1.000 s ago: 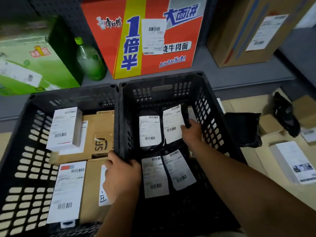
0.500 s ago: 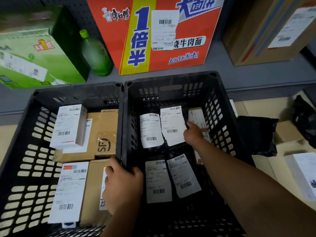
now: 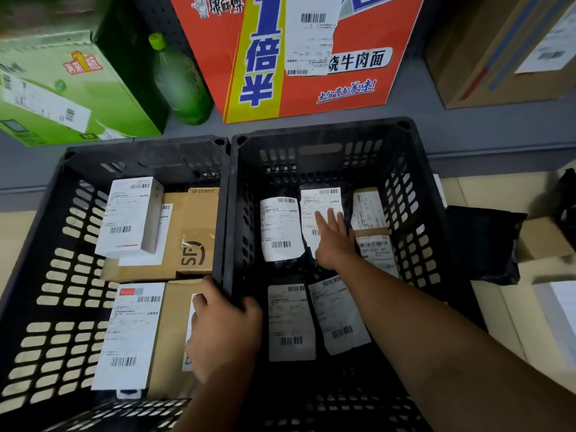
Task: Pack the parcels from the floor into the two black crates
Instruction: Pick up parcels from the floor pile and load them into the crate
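Two black crates stand side by side. The left crate (image 3: 46, 275) holds brown cartons and a white box (image 3: 127, 216). The right crate (image 3: 414, 194) holds several black bags with white labels, among them one at the back left (image 3: 280, 229), plus a brown labelled parcel (image 3: 371, 226) standing against its right wall. My left hand (image 3: 224, 325) grips the rim between the two crates. My right hand (image 3: 332, 238) lies flat with straight fingers on the back bag's label (image 3: 318, 201), just left of the brown parcel.
A black bag (image 3: 486, 244), small brown boxes (image 3: 542, 241) and a white box (image 3: 558, 316) lie on the floor to the right. Behind the crates a grey shelf (image 3: 343, 126) carries a red carton (image 3: 296, 54), a green carton (image 3: 62, 98), a green bottle (image 3: 180, 79) and a brown carton (image 3: 498, 48).
My right hand let go of the brown parcel at the crate's right wall and moved left, flattening on the back bag's label. The left hand kept its grip on the rim.
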The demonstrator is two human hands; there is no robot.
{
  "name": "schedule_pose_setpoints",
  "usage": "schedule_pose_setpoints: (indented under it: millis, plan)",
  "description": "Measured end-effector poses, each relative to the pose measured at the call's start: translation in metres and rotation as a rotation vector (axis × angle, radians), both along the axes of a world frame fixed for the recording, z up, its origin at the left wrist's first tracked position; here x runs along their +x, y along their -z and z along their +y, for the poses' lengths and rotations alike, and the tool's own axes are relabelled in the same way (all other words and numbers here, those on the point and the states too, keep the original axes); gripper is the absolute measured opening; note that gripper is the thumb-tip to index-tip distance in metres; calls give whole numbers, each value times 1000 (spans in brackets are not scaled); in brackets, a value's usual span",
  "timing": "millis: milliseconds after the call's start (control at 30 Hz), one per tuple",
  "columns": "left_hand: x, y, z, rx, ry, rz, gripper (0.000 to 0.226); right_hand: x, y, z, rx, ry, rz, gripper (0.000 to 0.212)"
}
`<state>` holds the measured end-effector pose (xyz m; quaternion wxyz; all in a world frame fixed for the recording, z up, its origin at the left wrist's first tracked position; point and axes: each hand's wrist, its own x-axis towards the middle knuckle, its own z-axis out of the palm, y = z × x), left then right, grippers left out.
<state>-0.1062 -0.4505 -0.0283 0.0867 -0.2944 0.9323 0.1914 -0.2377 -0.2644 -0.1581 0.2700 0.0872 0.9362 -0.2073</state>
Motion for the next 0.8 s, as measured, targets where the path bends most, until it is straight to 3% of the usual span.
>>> schedule_pose_setpoints:
  millis: [133,200,300,367,533,800]
  plan:
    - [1,-2,0,0,1,-6,51,-4,-6,-6,5,60,-48,95]
    - [1,-3,1,7,2,-2,52,-7,-7,-20,135,29,101,83]
    - [0,-4,1,24,3,1,52,-13,-5,-51,91,-208,349,71]
    - [0,-4,1,29,1,5,50,-17,4,-67,81,-327,294,67]
    - [0,-2,0,22,8,17,48,-22,39,-68,175,-341,89,64]
    - [1,2,-1,-26,10,18,49,-15,50,-75,220,-338,133,64]
